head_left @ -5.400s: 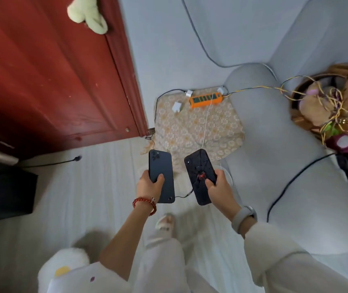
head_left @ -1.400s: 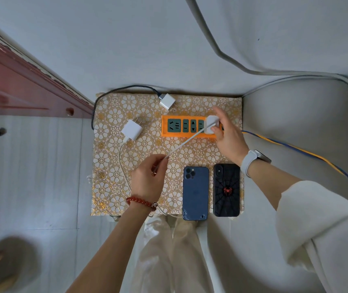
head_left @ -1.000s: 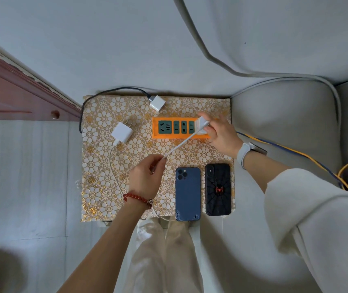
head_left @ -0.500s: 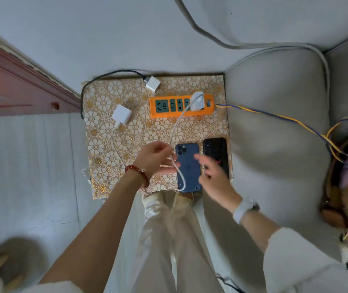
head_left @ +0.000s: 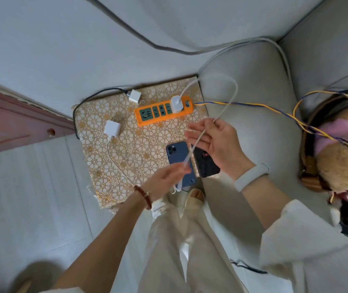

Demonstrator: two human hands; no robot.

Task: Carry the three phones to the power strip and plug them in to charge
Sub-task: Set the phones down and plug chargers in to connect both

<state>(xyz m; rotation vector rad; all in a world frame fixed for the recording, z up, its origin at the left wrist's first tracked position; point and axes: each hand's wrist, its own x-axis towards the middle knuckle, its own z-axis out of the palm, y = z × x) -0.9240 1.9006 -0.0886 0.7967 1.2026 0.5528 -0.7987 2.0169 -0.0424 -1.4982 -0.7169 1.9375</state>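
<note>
Both my hands, right hand (head_left: 215,140) and left hand (head_left: 168,178), pinch the limp white cable (head_left: 198,140); I'd grab its stiff plug. Blue phone (head_left: 179,157) and black phone (head_left: 205,166) lie slick at the mat (head_left: 113,166)'s near-right corner, under the power strip (head_left: 160,115).

wall (head_left: 67,45): pale grey | floor (head_left: 31,197): light planks | sofa (head_left: 259,132): grey | door (head_left: 10,121): red

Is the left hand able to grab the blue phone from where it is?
Probably yes. The left hand hovers right over the blue phone, which lies bare on the patterned mat. But its fingers already pinch the white cable, so it would likely need to let go first.
</note>
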